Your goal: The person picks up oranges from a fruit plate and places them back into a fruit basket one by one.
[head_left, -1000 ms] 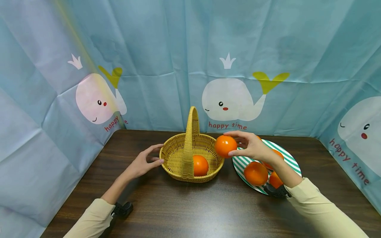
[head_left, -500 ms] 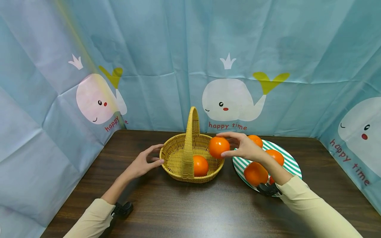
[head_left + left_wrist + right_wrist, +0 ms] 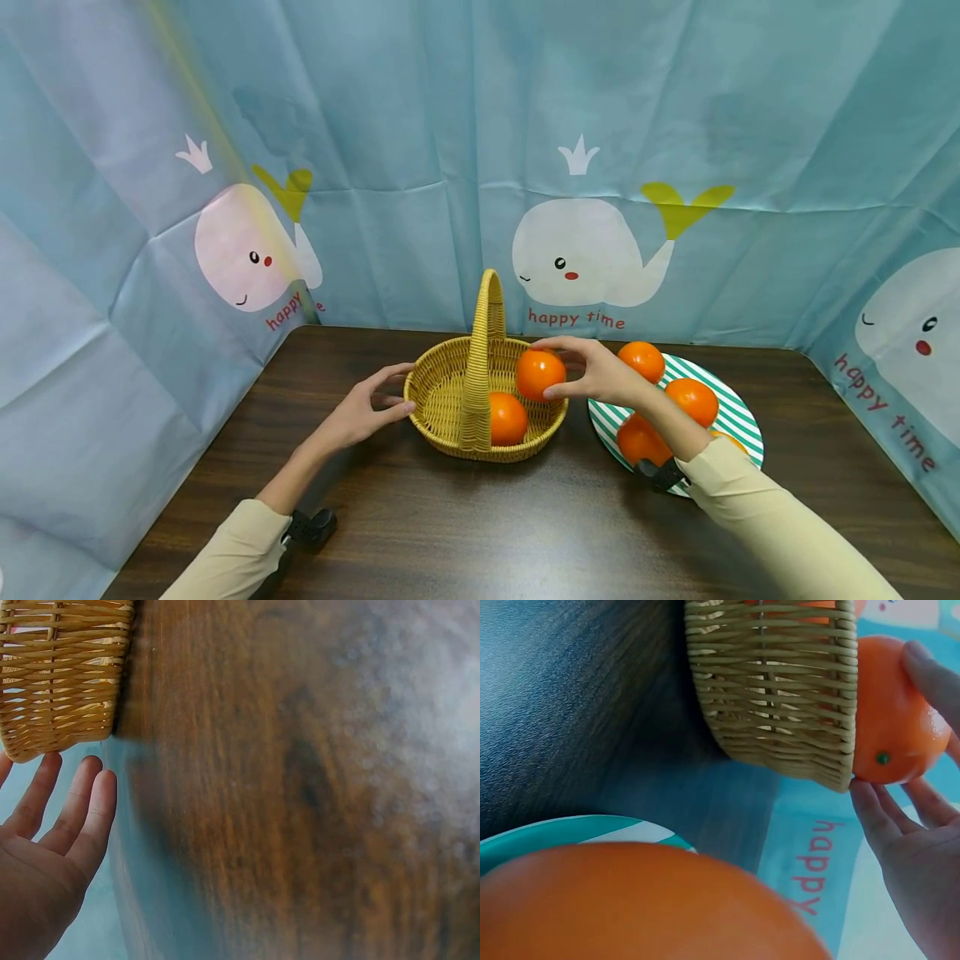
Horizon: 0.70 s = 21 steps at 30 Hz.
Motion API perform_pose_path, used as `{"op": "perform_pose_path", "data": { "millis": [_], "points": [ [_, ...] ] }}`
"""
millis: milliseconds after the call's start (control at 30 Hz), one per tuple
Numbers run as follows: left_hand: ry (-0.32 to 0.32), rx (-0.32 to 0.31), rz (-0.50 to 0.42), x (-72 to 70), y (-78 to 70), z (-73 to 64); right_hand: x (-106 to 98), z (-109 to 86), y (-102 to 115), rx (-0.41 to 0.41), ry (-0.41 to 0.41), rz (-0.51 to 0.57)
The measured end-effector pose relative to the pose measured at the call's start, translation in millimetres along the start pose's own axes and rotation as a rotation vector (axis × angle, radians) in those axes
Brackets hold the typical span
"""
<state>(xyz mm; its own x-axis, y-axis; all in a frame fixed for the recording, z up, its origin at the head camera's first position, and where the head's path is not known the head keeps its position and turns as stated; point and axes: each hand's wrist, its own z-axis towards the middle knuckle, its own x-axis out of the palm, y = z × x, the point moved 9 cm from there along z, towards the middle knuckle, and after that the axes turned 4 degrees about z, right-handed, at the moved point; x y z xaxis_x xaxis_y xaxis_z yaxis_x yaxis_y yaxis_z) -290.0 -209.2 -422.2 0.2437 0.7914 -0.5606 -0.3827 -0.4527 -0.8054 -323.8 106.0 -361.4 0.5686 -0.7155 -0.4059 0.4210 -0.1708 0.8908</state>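
My right hand (image 3: 596, 372) grips an orange (image 3: 540, 375) between thumb and fingers. That orange is at the right rim of the yellow wicker basket (image 3: 442, 417), partly over its opening. In the right wrist view the orange (image 3: 896, 712) shows a small green stem spot just past the basket rim. A second orange (image 3: 508, 419) lies inside the basket, right of the handle (image 3: 477, 367). At the basket's left side, my left hand (image 3: 360, 414) touches the rim. The left wrist view shows its fingers (image 3: 75, 810) fairly straight against the wicker edge; the thumb is hidden there.
On the right a plate with green and white stripes (image 3: 738, 412) bears several oranges (image 3: 692, 402), some partly behind my right forearm. The dark wooden table (image 3: 480, 525) meets a blue whale-print curtain (image 3: 390, 250) at the back and sides.
My right hand has carried the orange leftward from beside the plate to over the basket's right part. The left hand has stayed at the basket rim.
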Motion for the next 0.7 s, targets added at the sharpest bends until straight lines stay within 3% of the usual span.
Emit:
{"op": "perform_pose_path", "data": {
  "millis": [233,400,700],
  "points": [
    [0.004,0.0,-0.001,0.0,0.1,1.0,1,4.5,-2,0.028,-0.011,-0.053],
    [0.004,0.001,-0.004,0.3,-0.5,0.9,-1,2.6,2,-0.004,-0.008,-0.05],
    [0.016,-0.011,-0.027,1.2,2.0,1.0,-33,-19.4,9,-0.018,-0.088,-0.089]
  ]
}}
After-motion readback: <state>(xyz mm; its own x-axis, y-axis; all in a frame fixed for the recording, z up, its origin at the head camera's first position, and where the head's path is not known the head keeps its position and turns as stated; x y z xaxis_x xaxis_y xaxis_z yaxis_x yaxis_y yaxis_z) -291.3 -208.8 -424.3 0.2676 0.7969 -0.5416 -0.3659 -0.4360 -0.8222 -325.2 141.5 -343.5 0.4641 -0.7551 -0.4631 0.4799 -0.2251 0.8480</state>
